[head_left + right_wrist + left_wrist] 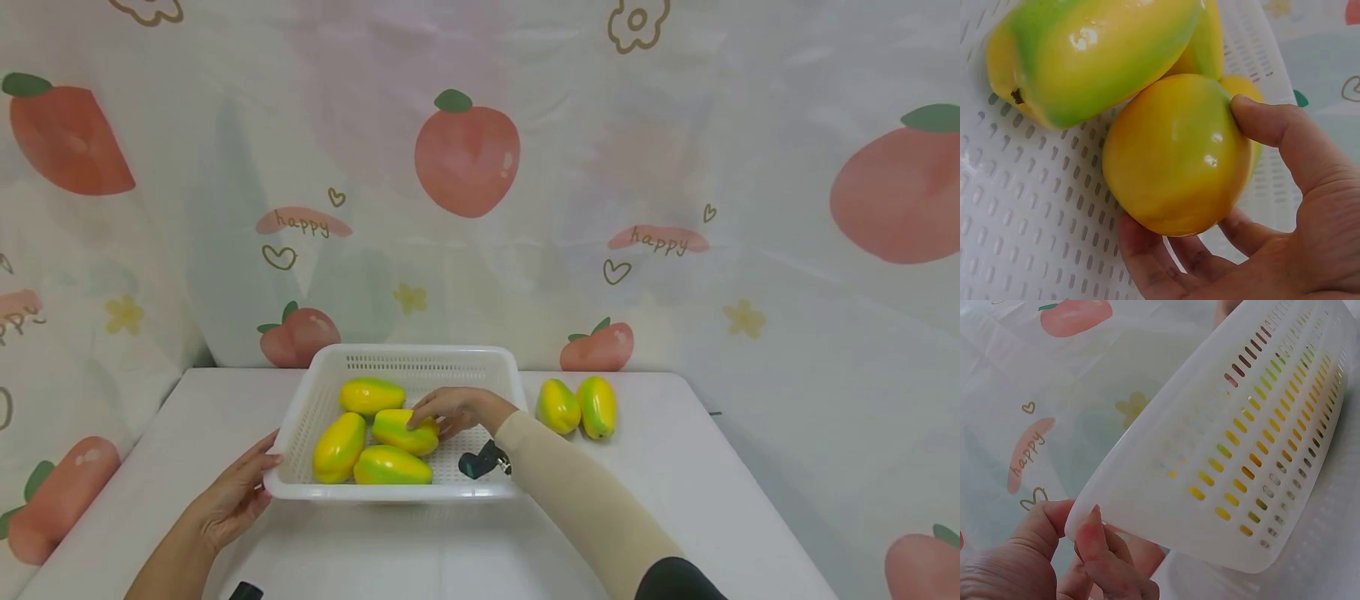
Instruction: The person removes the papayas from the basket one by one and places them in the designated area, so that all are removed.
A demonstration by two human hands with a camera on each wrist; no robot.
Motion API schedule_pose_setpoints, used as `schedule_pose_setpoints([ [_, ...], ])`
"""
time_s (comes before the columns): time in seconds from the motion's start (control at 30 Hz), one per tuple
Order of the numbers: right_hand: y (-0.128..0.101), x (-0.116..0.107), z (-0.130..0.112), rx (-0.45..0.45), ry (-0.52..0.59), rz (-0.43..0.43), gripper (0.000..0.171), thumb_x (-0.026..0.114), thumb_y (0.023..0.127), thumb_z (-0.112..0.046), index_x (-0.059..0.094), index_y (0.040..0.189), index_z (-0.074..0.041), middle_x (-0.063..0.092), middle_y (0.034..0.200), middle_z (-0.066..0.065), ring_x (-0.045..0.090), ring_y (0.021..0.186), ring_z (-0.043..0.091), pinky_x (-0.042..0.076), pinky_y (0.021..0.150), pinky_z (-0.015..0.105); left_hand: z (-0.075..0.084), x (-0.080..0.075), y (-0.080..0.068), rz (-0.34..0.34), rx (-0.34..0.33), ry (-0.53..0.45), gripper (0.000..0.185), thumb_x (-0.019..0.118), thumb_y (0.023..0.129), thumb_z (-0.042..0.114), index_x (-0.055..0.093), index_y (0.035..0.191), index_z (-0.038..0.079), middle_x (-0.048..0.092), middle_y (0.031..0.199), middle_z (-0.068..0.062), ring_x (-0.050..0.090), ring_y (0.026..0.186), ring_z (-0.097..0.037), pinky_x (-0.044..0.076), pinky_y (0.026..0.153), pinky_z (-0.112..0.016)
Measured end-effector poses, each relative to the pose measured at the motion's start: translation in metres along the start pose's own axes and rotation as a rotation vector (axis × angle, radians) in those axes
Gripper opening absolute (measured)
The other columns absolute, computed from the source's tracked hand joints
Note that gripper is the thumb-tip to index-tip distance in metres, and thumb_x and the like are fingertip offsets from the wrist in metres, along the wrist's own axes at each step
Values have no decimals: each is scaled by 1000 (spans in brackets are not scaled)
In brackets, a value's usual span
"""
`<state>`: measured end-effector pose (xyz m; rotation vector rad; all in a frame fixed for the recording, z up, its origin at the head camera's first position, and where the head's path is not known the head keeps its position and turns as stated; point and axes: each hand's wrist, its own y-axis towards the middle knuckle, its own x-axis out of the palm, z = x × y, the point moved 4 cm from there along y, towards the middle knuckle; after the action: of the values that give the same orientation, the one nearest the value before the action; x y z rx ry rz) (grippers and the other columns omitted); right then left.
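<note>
A white plastic basket (416,492) with slotted walls stands on the table and holds several yellow-green papayas. My left hand (234,493) pinches its left rim between thumb and fingers, as the left wrist view shows up close. Inside the basket, my right hand (461,408) grips one papaya (1175,156), thumb on one side and fingers curled beneath the other. Beside it lies another papaya (1097,56), and more papayas (339,448) fill the basket's left half. Whether the gripped fruit touches the basket floor I cannot tell.
Two more papayas (579,407) lie on the white table (675,492) just right of the basket. A fruit-printed cloth (480,275) hangs behind the table. A small black object (246,591) shows at the front edge of the head view.
</note>
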<state>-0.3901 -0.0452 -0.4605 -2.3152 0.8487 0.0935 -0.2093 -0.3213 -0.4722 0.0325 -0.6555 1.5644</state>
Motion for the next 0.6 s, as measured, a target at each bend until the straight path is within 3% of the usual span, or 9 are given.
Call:
schedule_pose_setpoints([
  [0.6, -9, -2, -5, 11, 2, -25, 60, 77, 82, -25, 57, 135, -5, 60, 124, 9, 59, 111, 29, 55, 96, 48, 1, 3, -2, -4, 10, 14, 38, 55, 98, 13, 73, 95, 46, 62, 95, 3, 64, 73, -6, 54, 59, -11],
])
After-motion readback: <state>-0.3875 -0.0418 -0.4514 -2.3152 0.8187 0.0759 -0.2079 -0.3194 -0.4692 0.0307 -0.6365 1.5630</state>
